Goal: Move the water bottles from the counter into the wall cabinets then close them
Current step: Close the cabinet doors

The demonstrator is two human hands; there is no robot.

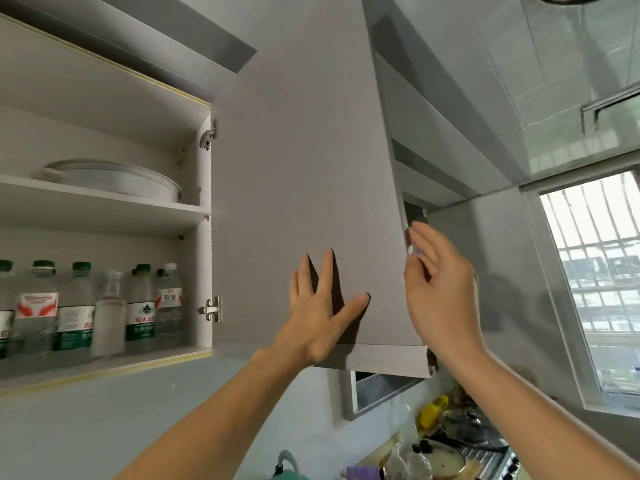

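The wall cabinet (204, 188) stands open, and its grey door (304, 150) swings out toward me at the middle of the view. Several clear water bottles (83, 306) with green caps stand in a row on the bottom shelf at the left. My left hand (322, 313) lies flat against the door's inner face with spread, straight fingers. My right hand (440, 289) touches the door's free right edge, its fingers straight along that edge.
A round metal pan (114, 181) sits on the upper shelf. Two hinges (211, 308) show on the cabinet side. Below right, the counter (485, 455) holds a pot lid, bottles and a yellow item. A barred window (602, 278) is at the right.
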